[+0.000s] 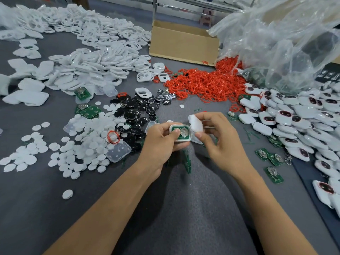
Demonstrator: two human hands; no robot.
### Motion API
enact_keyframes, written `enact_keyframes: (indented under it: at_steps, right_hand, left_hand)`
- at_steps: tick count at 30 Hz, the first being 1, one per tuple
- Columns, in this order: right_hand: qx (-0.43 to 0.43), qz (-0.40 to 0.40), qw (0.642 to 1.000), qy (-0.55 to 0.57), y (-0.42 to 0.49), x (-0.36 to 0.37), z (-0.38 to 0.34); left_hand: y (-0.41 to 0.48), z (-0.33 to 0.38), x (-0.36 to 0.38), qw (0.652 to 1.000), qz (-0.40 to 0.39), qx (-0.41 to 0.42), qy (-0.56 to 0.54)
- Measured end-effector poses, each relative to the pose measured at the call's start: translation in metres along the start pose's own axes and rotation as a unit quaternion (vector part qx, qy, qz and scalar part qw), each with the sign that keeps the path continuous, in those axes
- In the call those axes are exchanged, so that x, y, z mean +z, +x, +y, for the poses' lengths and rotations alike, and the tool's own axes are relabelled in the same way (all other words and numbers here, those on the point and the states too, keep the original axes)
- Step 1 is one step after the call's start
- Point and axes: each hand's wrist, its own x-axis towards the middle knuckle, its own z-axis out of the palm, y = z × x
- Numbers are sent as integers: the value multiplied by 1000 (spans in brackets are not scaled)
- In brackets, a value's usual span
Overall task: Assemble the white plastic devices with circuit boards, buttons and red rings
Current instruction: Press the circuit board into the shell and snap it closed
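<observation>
A dark grey, felt-like cloth covers the bench from edge to edge, evenly lit with only soft shadows. At the far side an open cardboard box sits on it, and a big crumpled clear plastic bag rises just to the box's right. Behind them stand a metal frame, a pale floor and a small pink stool.

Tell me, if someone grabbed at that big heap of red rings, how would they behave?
Probably floppy: the red rings look thin and lie bent in many shapes. Likely light, and apt to snag together, since they are heaped interlaced.
</observation>
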Motion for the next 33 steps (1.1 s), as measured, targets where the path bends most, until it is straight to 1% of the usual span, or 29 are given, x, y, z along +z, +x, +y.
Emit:
enact_keyframes:
  at_steps: [3, 6, 11, 14, 24, 33]
  right_hand:
    - [-39, -18, 997, -56, -1, 6, -3]
    - [-38, -34, 996, -74, -2, 9, -3]
    - [-43, -36, 993, -104, -2, 10, -1]
    - [-47, -49, 990, -121, -3, 11, -1]
    - [-43, -55, 993, -99, -2, 9, -3]
    - [-21, -28, 997, -63, -3, 11, -5]
  left_hand:
    - [0, 0, 0, 1000, -22, -4, -13]
    - [1, 1, 0, 999, -34, -21, -12]
    - [1, 5, 0, 995, -17, -54, -80]
    - [1, 4, -1, 995, -17, -54, -82]
    - [1, 1, 0, 998, -20, -51, -37]
    - [1, 0, 0, 998, -17, -57, -27]
